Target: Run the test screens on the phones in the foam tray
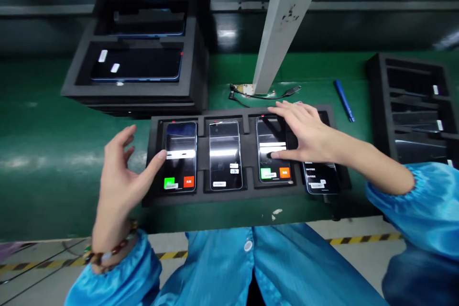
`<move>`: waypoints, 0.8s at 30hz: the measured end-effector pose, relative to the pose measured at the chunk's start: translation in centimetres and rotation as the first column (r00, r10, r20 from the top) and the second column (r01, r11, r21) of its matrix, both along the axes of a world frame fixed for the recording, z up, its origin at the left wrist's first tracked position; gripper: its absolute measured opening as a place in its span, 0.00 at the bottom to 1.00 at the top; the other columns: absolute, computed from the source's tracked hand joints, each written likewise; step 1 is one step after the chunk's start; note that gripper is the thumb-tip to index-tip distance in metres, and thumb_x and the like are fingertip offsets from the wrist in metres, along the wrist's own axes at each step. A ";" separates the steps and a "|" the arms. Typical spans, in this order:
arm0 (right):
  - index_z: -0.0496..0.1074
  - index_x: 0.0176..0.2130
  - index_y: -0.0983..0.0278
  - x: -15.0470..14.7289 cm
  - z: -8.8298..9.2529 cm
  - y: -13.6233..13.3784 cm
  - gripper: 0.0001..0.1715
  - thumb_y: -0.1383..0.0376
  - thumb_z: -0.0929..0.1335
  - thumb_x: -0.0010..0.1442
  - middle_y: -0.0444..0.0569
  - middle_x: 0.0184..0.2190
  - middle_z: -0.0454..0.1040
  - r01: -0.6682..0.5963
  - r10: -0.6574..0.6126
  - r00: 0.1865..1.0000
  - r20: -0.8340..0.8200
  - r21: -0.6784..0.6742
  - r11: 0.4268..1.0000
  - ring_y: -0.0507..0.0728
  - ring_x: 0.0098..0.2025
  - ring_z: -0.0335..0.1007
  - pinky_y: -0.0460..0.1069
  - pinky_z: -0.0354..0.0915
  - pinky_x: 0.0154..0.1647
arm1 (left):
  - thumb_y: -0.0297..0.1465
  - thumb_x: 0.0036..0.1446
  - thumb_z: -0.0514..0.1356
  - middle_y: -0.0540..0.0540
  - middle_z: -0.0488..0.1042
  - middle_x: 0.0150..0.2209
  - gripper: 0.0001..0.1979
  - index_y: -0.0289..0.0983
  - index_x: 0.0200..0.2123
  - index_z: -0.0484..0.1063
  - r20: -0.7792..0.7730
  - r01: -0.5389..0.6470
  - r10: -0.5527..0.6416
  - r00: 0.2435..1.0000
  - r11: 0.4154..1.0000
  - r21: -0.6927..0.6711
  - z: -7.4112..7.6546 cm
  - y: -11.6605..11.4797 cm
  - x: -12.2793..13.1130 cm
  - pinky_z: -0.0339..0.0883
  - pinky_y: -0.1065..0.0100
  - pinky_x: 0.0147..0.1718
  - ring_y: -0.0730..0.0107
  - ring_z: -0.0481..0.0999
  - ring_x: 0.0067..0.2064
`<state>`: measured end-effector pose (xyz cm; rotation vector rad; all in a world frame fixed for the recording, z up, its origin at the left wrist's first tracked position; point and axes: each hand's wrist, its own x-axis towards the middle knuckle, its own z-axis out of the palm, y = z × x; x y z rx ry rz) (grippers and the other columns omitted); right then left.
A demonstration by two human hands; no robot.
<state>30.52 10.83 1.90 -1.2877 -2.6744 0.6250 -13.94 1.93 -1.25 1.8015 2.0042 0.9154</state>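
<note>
Several smartphones lie face up in a black foam tray [247, 150] near the bench's front edge. My left hand [124, 172] is open beside the tray, its thumb at the left edge of the leftmost phone [181, 143], whose lit screen has a green and an orange-red button. The second phone [225, 153] has a dark screen with small white labels. Over the third phone [272, 162] my right hand [304, 129] is spread open, thumb above its lit screen. A fourth phone [320, 177], showing lines of text, is partly covered by my right hand and wrist.
Stacked foam trays [195, 69] with phones stand at the back left. Another phone tray [383, 105] is at the right. A grey metal post [278, 24] rises behind the front tray, with a black cable [265, 96] at its foot. A blue pen-like stick [344, 100] lies nearby.
</note>
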 end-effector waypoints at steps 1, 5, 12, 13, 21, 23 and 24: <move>0.49 0.82 0.63 -0.1 -0.2 -0.7 0.68 0.37 0.77 0.63 0.72 0.81 0.57 -0.023 0.022 1.000 0.019 0.018 1.000 0.83 0.84 0.49 0.81 0.46 0.80 | 0.52 0.63 0.74 0.35 0.65 0.77 0.46 0.46 0.77 0.62 0.082 0.018 -0.014 0.997 0.999 -0.044 -0.4 -0.4 -0.7 0.72 0.33 0.71 0.38 0.72 0.73; 0.45 0.83 0.64 -2.5 -1.3 -2.9 0.83 0.35 0.83 0.52 0.76 0.84 0.44 -0.041 0.034 0.997 0.065 0.123 0.992 0.86 0.86 0.38 0.82 0.45 0.81 | 0.52 0.66 0.71 0.34 0.61 0.80 0.48 0.44 0.79 0.55 0.229 0.160 -0.128 0.965 0.979 -0.124 -1.2 -1.7 -1.1 0.63 0.39 0.79 0.42 0.67 0.78; 0.48 0.83 0.56 0.4 1.9 -2.2 0.61 0.33 0.71 0.69 0.65 0.85 0.50 0.119 -0.116 0.993 -0.035 0.142 0.983 0.86 0.85 0.42 0.84 0.49 0.78 | 0.50 0.67 0.71 0.36 0.56 0.83 0.50 0.47 0.82 0.51 0.256 0.287 -0.232 0.938 0.936 -0.203 -1.8 -3.2 -2.9 0.53 0.35 0.81 0.39 0.58 0.83; 0.50 0.83 0.56 1.7 2.4 -2.3 0.56 0.36 0.69 0.72 0.64 0.84 0.52 0.172 -0.164 0.984 -0.065 0.139 0.975 0.84 0.85 0.44 0.83 0.51 0.79 | 0.51 0.66 0.72 0.38 0.58 0.82 0.50 0.49 0.81 0.53 0.258 0.271 -0.217 0.942 0.942 -0.196 -2.0 -3.3 -3.1 0.54 0.34 0.81 0.38 0.59 0.82; 0.71 0.70 0.55 8.6 -0.4 -9.8 0.26 0.53 0.66 0.79 0.57 0.63 0.81 0.548 -0.512 0.784 -0.350 0.005 0.836 0.72 0.72 0.73 0.74 0.66 0.76 | 0.60 0.60 0.72 0.48 0.71 0.76 0.43 0.61 0.75 0.66 0.314 0.008 0.040 0.949 0.988 -0.152 -2.1 -1.2 -1.6 0.60 0.34 0.80 0.42 0.69 0.78; 0.74 0.66 0.54 8.8 -1.7 -11.4 0.22 0.54 0.66 0.78 0.57 0.59 0.83 0.566 -0.523 0.767 -0.372 0.008 0.824 0.72 0.72 0.73 0.76 0.67 0.75 | 0.61 0.62 0.70 0.43 0.73 0.74 0.43 0.56 0.76 0.67 0.292 -0.050 0.087 0.953 0.990 -0.129 -2.3 -0.1 -1.1 0.62 0.31 0.78 0.39 0.71 0.76; 0.75 0.65 0.54 8.7 -2.1 -12.0 0.21 0.54 0.65 0.78 0.56 0.58 0.84 0.567 -0.520 0.765 -0.379 0.014 0.824 0.72 0.71 0.73 0.76 0.67 0.75 | 0.61 0.64 0.68 0.41 0.75 0.73 0.42 0.54 0.76 0.67 0.273 -0.075 0.103 0.957 0.991 -0.114 -2.5 0.3 -0.9 0.64 0.29 0.77 0.38 0.73 0.74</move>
